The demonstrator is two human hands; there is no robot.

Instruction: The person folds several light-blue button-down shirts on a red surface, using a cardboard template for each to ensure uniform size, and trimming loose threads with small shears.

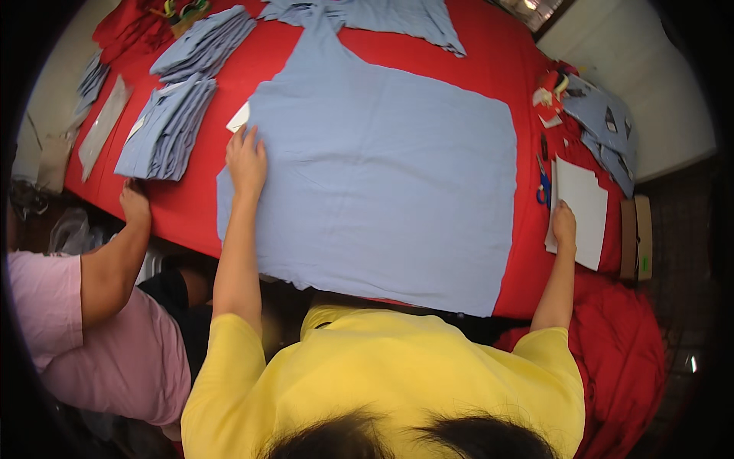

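A large light-blue garment (pixel 382 176) lies spread flat on the red-covered table (pixel 520 69). My left hand (pixel 246 162) rests flat on its left edge, fingers spread, palm down. My right hand (pixel 564 224) reaches to the right and touches the lower left corner of a stack of white cardboard sheets (pixel 585 206); whether it grips a sheet I cannot tell. Blue-handled scissors (pixel 542 183) lie just left of the sheets.
Two stacks of folded blue garments (pixel 172 126) (pixel 205 42) sit at the left. Another person in a pink shirt has a hand (pixel 135 203) on the table's left edge. More blue pieces (pixel 608 126) lie at the right, and another spread garment (pixel 382 15) at the far side.
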